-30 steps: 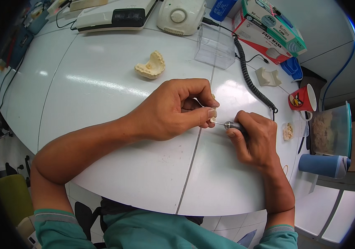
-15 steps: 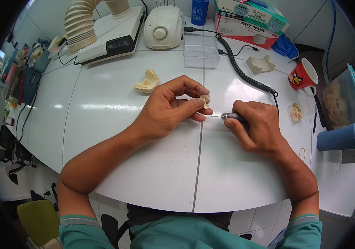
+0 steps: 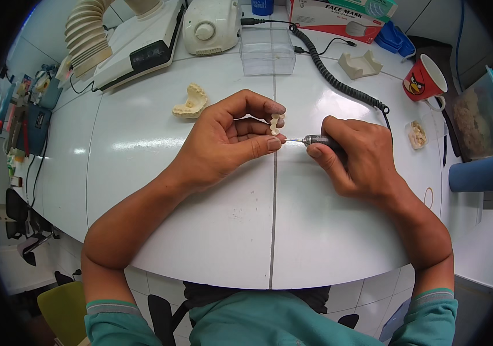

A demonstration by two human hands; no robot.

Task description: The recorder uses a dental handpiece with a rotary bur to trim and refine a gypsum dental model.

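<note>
My left hand (image 3: pixel 214 141) pinches a small cream dental bridge (image 3: pixel 274 123) of several joined teeth between its fingers, above the middle of the table. In my right hand (image 3: pixel 364 155) is a dark rotary handpiece (image 3: pixel 317 140), gripped like a pen. Its thin metal bur points left and reaches to the left thumb and fingertips, just below the bridge. Whether the tip touches the bridge, I cannot tell. Beyond my left hand lies a cream plaster dental cast (image 3: pixel 192 102).
A white control unit (image 3: pixel 210 30) with a knob stands at the back, beside a clear plastic box (image 3: pixel 267 55). A coiled black cord (image 3: pixel 338 83) crosses the back right. Rightward are a red mug (image 3: pixel 424 79), a small container of teeth (image 3: pixel 417 135) and a blue cylinder (image 3: pixel 478 175).
The bridge is turned in my left fingers and shows more of its length, with the thumb now lower. The whole view has shifted slightly, and the handpiece remains in my right hand.
</note>
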